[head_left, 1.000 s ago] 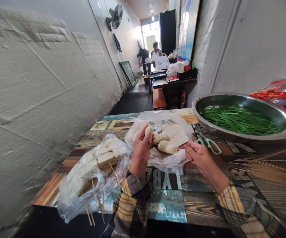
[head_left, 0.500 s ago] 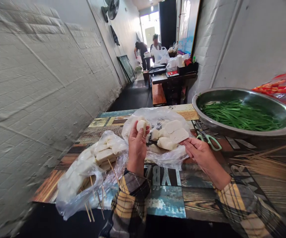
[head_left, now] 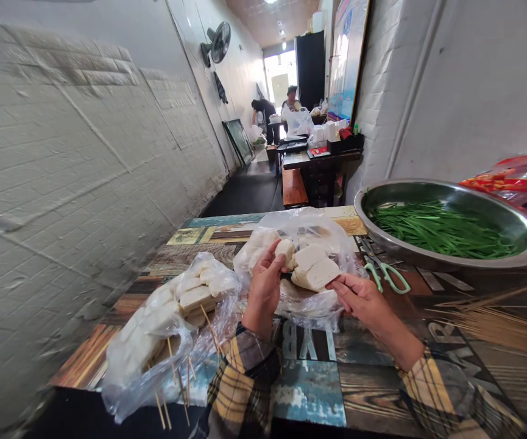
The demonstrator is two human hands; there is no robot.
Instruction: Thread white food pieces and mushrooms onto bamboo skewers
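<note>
My left hand (head_left: 264, 289) is closed round a small white dough-like piece (head_left: 286, 251), held just over an open clear plastic bag (head_left: 303, 302) that holds more white pieces (head_left: 314, 273). My right hand (head_left: 358, 294) rests by the bag's right edge with its fingers pinched together; a thin stick may be in them, but I cannot make it out. A second clear bag (head_left: 162, 323) lies to the left, filled with white pieces on wooden skewers.
A metal basin (head_left: 452, 256) of green chives stands at the right, green-handled scissors (head_left: 384, 272) beside it. Loose bamboo skewers (head_left: 496, 314) lie at the right. A brick wall runs along the left. Two people stand at a far table (head_left: 320, 160).
My left hand, which had lifted the white piece, has come down toward the bag with it. My right hand has stayed by the bag's edge. The view has shifted slightly.
</note>
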